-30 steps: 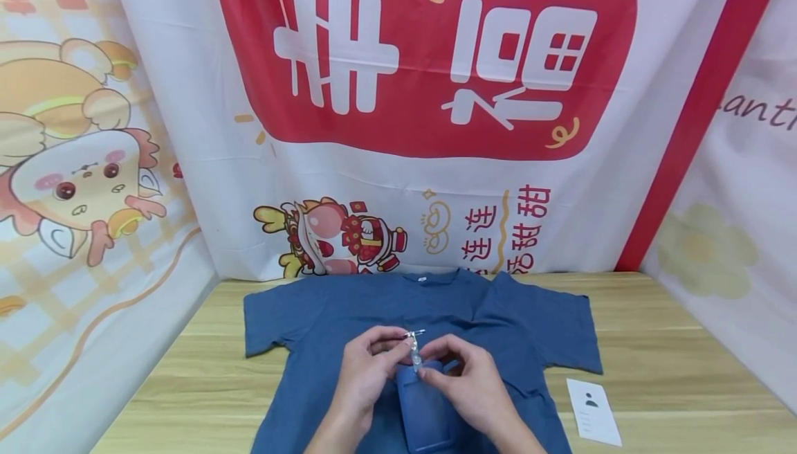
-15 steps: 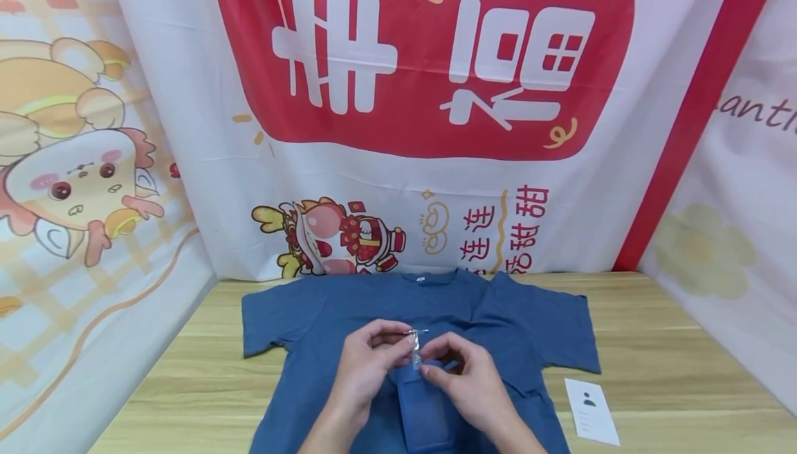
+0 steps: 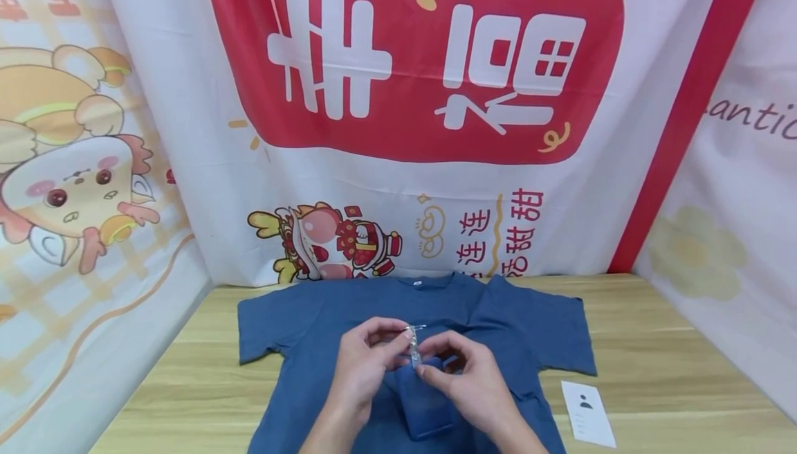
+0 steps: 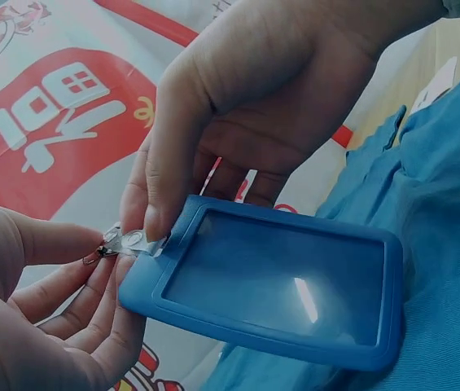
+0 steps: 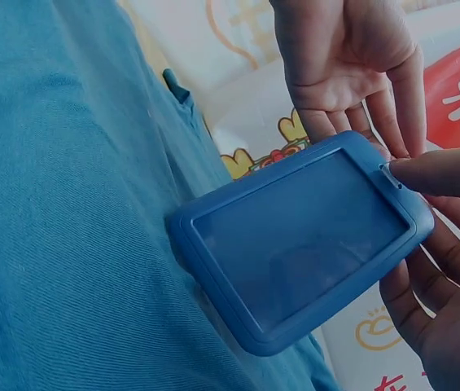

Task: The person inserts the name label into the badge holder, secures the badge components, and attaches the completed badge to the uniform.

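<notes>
Above the blue T-shirt [image 3: 324, 371] hangs a blue badge holder [image 4: 278, 281] with a clear window, its slotted end toward the hands. A clear strap [image 4: 140, 241] with a snap runs through that slot and carries a metal clip [image 3: 416, 328]. My left hand [image 3: 367, 364] pinches the clip end between thumb and fingers. My right hand [image 3: 470, 374] pinches the strap right at the slot, its thumb [image 5: 433, 173] on top. The curled fingers hide part of the clip.
A white card [image 3: 588, 412] with a person icon lies on the wooden table [image 3: 660, 364], right of the shirt. Printed cloth [image 3: 411, 219] walls stand behind and at both sides.
The badge holder's lower end has swung up a little. Both hands keep their grip almost in place, and the head view has shifted slightly.
</notes>
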Demonstrator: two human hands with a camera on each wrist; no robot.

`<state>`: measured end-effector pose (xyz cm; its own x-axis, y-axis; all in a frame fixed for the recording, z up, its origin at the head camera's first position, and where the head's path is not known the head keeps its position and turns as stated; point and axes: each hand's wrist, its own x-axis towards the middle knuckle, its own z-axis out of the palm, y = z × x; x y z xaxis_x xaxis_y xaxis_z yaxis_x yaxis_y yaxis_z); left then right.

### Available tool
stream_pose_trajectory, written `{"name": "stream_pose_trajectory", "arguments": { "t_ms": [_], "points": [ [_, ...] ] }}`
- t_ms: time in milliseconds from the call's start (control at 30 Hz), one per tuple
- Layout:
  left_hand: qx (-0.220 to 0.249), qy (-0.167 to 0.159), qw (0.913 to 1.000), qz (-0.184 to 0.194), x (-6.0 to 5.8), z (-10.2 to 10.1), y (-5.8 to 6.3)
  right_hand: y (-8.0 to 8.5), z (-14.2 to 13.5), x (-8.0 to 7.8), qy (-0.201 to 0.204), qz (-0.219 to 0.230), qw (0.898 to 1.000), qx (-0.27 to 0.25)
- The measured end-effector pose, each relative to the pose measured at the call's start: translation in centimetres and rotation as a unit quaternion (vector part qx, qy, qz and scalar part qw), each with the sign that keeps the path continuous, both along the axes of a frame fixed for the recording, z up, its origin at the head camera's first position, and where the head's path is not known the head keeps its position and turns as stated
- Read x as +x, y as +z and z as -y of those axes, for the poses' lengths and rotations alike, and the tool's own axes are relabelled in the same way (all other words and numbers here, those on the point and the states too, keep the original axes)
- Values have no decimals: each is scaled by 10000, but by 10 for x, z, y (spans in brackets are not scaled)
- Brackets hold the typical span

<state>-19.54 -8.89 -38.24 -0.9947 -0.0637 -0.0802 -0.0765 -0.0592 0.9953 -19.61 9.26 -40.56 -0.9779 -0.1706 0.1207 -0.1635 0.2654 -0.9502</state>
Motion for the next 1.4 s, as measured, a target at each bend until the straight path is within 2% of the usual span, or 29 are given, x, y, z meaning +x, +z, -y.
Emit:
{"name": "stream_pose_trajectory", "arguments": {
  "t_ms": [633,833,1200,1400],
  "points": [
    [276,-85,9993,250,1,2,1,1,3,3,29,-376,9989,278],
    [262,-178,9993,209,1,2,1,2,3,3,94,-335,9990,276],
    [343,18,9992,222,1,0,-2,1,5,3,155,-214,9992,287],
    [434,-49,9988,241,0,1,-3,1,5,3,176,-151,9993,307]
  ]
}}
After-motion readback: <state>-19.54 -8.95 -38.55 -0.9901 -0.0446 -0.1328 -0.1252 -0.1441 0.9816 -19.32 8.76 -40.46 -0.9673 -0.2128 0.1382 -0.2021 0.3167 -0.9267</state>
